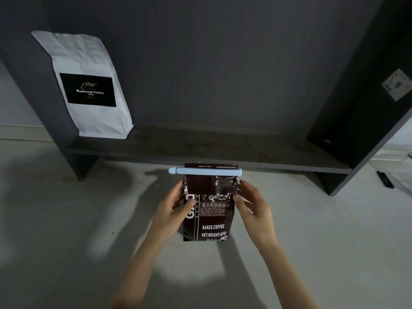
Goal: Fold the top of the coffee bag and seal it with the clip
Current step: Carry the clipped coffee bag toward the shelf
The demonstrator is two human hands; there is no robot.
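Note:
A dark brown foil coffee bag (pixel 211 221) with white print stands upright at the centre of the view. Its top is folded over, and a long pale blue clip (pixel 205 171) is clamped straight across the fold, sticking out on the left side. My left hand (pixel 172 210) holds the bag's left edge, thumb on the front. On the opposite side, my right hand (pixel 254 206) has its fingertips against the bag's upper right edge. Neither hand touches the clip.
A dark grey shelf unit (pixel 200 150) stands behind the bag, with a low board and side panels. A white coffee bag (pixel 89 85) with a black label leans on its left panel. Pale floor lies below. A black object (pixel 385 179) lies at far right.

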